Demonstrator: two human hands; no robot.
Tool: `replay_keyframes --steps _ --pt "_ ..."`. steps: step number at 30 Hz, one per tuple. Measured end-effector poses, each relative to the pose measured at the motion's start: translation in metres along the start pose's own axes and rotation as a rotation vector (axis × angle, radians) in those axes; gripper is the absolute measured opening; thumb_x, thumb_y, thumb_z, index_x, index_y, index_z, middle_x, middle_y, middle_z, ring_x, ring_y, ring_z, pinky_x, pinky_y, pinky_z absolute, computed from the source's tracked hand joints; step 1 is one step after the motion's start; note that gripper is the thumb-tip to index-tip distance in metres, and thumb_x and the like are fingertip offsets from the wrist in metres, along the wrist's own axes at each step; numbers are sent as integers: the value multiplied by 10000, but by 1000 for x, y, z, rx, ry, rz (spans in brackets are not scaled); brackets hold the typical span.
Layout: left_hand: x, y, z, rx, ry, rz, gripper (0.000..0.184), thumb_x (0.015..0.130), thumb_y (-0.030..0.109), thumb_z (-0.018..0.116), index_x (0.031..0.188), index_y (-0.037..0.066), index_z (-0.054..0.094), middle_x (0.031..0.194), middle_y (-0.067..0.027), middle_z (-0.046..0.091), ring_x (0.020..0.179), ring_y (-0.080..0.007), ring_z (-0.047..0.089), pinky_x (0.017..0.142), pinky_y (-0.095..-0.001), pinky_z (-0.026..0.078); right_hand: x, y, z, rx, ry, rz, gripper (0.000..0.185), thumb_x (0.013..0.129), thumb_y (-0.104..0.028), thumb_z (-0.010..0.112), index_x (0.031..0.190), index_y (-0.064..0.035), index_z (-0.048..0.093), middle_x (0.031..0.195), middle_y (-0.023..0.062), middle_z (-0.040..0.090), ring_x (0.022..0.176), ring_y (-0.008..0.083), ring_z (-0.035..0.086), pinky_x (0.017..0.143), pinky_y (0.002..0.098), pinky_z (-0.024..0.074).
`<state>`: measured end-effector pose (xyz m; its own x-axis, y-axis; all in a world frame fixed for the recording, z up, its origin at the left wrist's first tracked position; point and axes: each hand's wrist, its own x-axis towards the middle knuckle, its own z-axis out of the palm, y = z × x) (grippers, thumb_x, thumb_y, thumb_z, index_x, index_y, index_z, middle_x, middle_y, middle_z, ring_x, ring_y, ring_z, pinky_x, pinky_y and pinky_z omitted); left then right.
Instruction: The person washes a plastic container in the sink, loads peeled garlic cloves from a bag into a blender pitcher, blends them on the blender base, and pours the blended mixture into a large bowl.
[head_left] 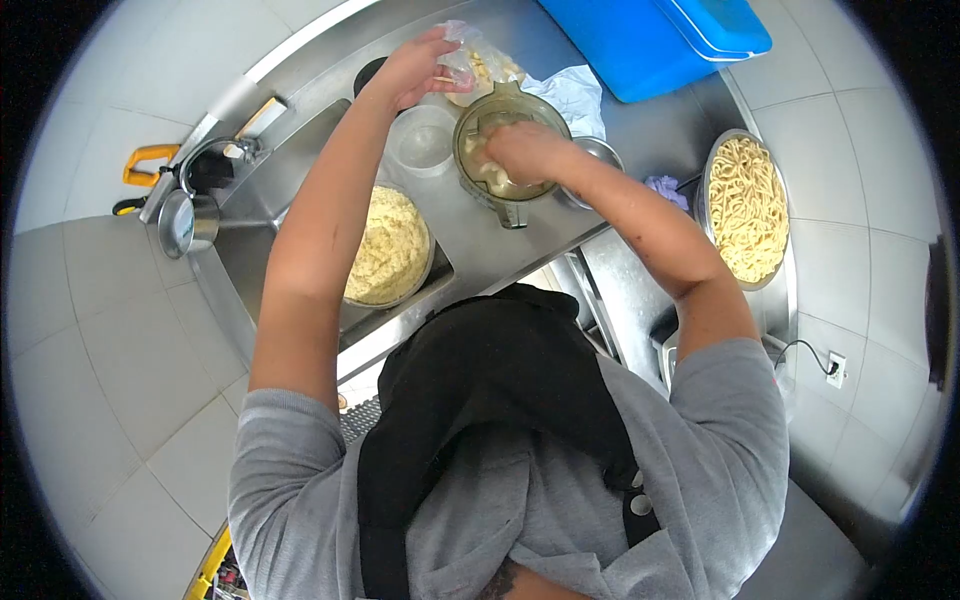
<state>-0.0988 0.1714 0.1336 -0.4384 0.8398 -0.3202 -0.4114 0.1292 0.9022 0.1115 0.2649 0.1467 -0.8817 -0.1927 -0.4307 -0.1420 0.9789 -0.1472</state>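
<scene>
My left hand (425, 72) is at the back of the steel counter, its fingers gripping the edge of a clear plastic bag (482, 68) with pale yellow pieces inside. My right hand (520, 152) reaches down into a smoky, see-through blender jar (512, 103). Whitish pieces show in the jar beside that hand, whose fingertips are hidden. Left of the jar stands a clear round plastic tub (421, 140). A metal bowl (600, 152) sits partly beneath my right forearm, with a crumpled white bag (572, 97) behind it.
A bowl of yellow mashed or grated food (388, 250) rests over the sink (245, 270). At right is a large bowl of thick noodles (747, 210). A blue cooler (650, 45) stands at the back. A saucepan (190, 224) and an orange-handled tool (150, 165) are at left.
</scene>
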Motion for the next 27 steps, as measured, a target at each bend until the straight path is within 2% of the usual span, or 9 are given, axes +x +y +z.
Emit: replay_keyframes --steps 7,14,17,19,20,22,23,24,27 --pt "-4 1 8 4 -11 17 765 1022 136 545 1603 10 63 1496 -142 400 941 -279 662 922 -474 601 -20 12 -36 265 95 -87 564 626 -49 782 1172 -161 692 1099 113 652 1021 361 660 865 451 535" --pt "-1 -5 8 -40 -27 -6 758 1023 131 541 1612 42 73 1459 -130 454 896 -260 675 903 -466 604 -30 28 -62 407 187 -233 538 618 -35 755 1144 -113 678 1097 107 690 993 356 657 858 411 525" --pt "-4 -2 7 -48 -1 12 691 1040 107 464 1610 37 80 1556 -175 341 885 -280 655 858 -464 614 -38 43 -79 508 283 -304 500 632 -37 748 1121 -107 671 1011 90 695 959 323 660 855 400 516" --pt "-1 -3 2 -21 -1 -3 686 1042 114 465 1612 50 88 1549 -164 353 882 -274 660 837 -454 616 -37 61 -92 661 239 -267 439 674 -49 735 1104 -105 668 952 49 695 858 236 672 749 377 548" --pt "-2 -1 1 -13 -4 -3 686 1042 114 465 1612 50 88 1549 -164 353 882 -274 660 837 -454 616 -36 64 -102 663 247 -266 439 674 -49 735 1104 -105 668 952 49 695 858 236 672 749 377 548" --pt "-4 1 1 -76 -47 -37 657 1044 110 460 1606 49 125 1532 -151 390 866 -263 670 808 -439 620 -28 73 -121 786 90 -33 393 716 -62 727 1100 -110 665 903 17 692 778 157 664 619 325 557" --pt "-3 -1 1 -66 -54 -39 657 1044 110 460 1606 49 125 1532 -151 390 866 -263 670 808 -439 620 -12 88 -116 836 125 -91 394 741 -76 727 1127 -122 665 909 19 703 754 128 667 547 287 554" --pt "-1 -2 2 -73 -23 -11 622 1048 121 450 1601 65 169 1511 -145 419 856 -255 673 794 -433 623 4 99 -108 839 139 -88 394 741 -76 727 1127 -122 665 909 19 703 754 128 667 547 287 554" --pt "5 0 6 -73 -7 45 553 1057 142 427 1582 94 257 1474 -130 464 835 -243 677 771 -421 628 79 122 -75 935 39 185 518 779 -101 710 1287 -163 628 1016 61 713 825 150 681 594 301 580"
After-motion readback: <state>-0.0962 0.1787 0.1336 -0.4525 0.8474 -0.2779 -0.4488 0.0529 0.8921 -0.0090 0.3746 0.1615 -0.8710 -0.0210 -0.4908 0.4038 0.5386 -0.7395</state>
